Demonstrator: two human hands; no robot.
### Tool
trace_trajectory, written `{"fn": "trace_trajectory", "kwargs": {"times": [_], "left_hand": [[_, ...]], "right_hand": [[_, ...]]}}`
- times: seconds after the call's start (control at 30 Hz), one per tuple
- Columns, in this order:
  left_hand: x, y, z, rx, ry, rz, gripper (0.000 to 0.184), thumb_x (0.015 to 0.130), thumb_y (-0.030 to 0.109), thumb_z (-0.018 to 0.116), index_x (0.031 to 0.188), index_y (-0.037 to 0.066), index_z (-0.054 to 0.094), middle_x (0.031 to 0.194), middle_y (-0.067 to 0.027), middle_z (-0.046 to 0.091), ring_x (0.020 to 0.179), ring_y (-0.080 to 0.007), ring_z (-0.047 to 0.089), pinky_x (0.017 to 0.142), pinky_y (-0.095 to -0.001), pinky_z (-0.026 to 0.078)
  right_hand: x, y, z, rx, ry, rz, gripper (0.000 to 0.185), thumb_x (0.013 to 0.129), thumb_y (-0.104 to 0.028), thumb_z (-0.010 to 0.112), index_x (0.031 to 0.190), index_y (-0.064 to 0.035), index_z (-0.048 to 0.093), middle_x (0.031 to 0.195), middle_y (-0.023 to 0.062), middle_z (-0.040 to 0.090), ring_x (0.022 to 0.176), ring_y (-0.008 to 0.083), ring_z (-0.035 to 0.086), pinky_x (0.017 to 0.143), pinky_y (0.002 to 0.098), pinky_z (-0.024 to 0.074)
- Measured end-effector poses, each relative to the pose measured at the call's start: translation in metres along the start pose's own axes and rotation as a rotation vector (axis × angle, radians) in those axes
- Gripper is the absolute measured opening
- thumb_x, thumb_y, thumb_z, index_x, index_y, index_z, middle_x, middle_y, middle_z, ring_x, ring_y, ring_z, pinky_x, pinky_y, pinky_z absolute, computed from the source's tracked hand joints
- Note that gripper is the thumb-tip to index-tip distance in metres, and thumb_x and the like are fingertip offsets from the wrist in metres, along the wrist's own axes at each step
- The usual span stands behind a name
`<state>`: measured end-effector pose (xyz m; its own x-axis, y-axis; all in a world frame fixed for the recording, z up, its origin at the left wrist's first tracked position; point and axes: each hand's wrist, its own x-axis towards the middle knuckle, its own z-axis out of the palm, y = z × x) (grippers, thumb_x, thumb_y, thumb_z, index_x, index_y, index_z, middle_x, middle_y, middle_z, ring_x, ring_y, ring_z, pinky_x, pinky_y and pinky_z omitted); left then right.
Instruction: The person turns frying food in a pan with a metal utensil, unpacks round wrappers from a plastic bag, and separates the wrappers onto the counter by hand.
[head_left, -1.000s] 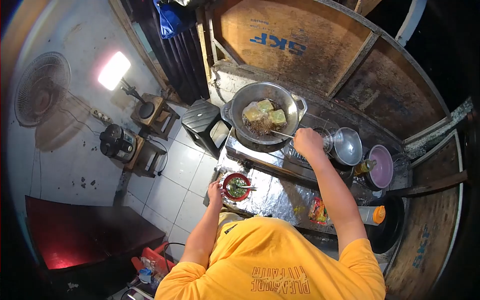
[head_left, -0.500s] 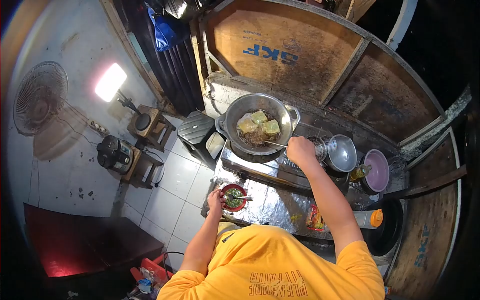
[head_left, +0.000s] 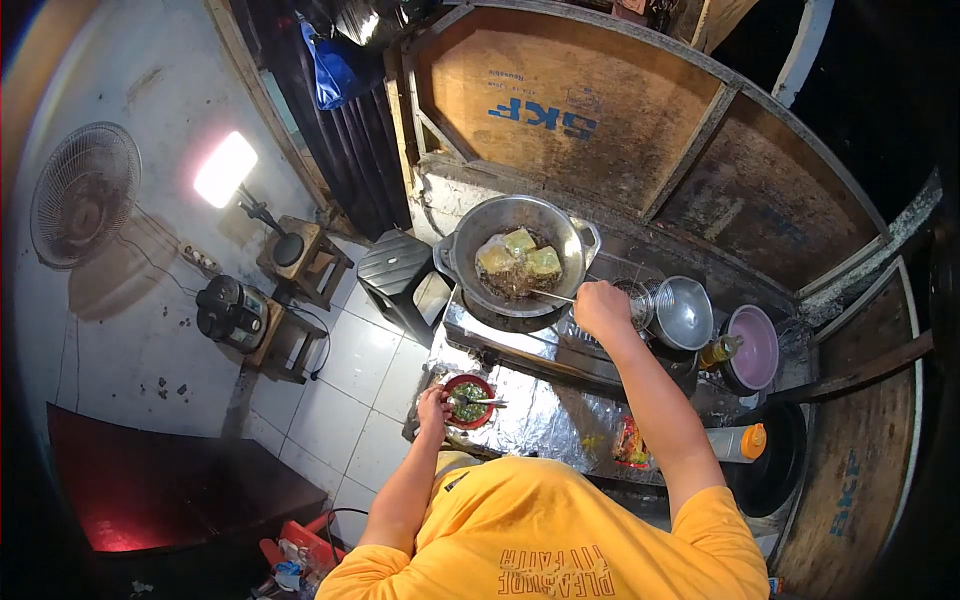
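My right hand (head_left: 603, 308) is closed around the thin metal handle of a cooking utensil (head_left: 553, 295). Its far end dips into a large metal wok (head_left: 467, 272) of bubbling oil, so its head is hidden. Several pale yellow-green, blocky pieces of food (head_left: 543, 262) fry together in the wok. Low on the left, the fingers of my left hand (head_left: 433, 410) grip the rim of a small red bowl (head_left: 487, 417). Chopped green bits in liquid fill this bowl, and a metal spoon (head_left: 485, 402) rests in it with its handle over the right rim.
The wok sits on a stove (head_left: 500, 335) over a foil-covered counter (head_left: 540, 400). To the right are a wire strainer (head_left: 638, 300), a metal bowl (head_left: 683, 312), an oil bottle (head_left: 718, 352) and a pink basin (head_left: 755, 345). A black stool (head_left: 400, 262) stands left of the wok.
The view has shifted very slightly. Both hands keep nearly the same places, the right on the utensil and the left at the bowl.
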<state>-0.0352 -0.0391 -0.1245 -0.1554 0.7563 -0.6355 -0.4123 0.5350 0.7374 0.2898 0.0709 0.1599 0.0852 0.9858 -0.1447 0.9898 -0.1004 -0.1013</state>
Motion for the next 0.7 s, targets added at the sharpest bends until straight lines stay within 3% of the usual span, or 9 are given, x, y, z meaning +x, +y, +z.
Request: {"fn": "trace_trajectory", "kwargs": {"times": [0.53, 0.6, 0.7], "left_hand": [[0.0019, -0.0056, -0.0038, -0.013, -0.013, 0.017, 0.023, 0.094, 0.020, 0.048, 0.114, 0.011, 0.056, 0.089, -0.0023, 0.060, 0.057, -0.0099, 0.055, 0.045, -0.0224, 0.043], [0.0033, -0.0061, -0.0042, -0.011, -0.015, 0.013, 0.023, 0.094, 0.020, 0.048, 0.114, 0.010, 0.056, 0.089, -0.0026, 0.061, 0.057, -0.0100, 0.055, 0.045, -0.0225, 0.043], [0.0029, -0.0054, -0.0035, -0.011, -0.013, 0.011, 0.024, 0.094, 0.018, 0.046, 0.115, 0.010, 0.055, 0.087, -0.0020, 0.060, 0.057, -0.0095, 0.055, 0.045, -0.0220, 0.043]], "right_hand": [[0.0027, 0.0021, 0.0034, -0.001, 0.020, -0.010, 0.019, 0.078, -0.010, 0.059, 0.086, 0.0010, 0.073, 0.089, 0.0229, 0.070, 0.085, 0.0374, 0.070, 0.076, 0.0442, 0.0567], [0.0034, 0.0029, 0.0037, 0.019, -0.005, 0.003, 0.025, 0.083, -0.021, 0.059, 0.087, 0.0000, 0.072, 0.092, 0.0248, 0.069, 0.088, 0.0404, 0.068, 0.079, 0.0480, 0.0545], [0.0006, 0.0003, 0.0007, -0.003, 0.021, -0.008, 0.019, 0.077, -0.010, 0.060, 0.086, 0.0011, 0.073, 0.088, 0.0232, 0.070, 0.085, 0.0374, 0.070, 0.075, 0.0442, 0.0568]]}}
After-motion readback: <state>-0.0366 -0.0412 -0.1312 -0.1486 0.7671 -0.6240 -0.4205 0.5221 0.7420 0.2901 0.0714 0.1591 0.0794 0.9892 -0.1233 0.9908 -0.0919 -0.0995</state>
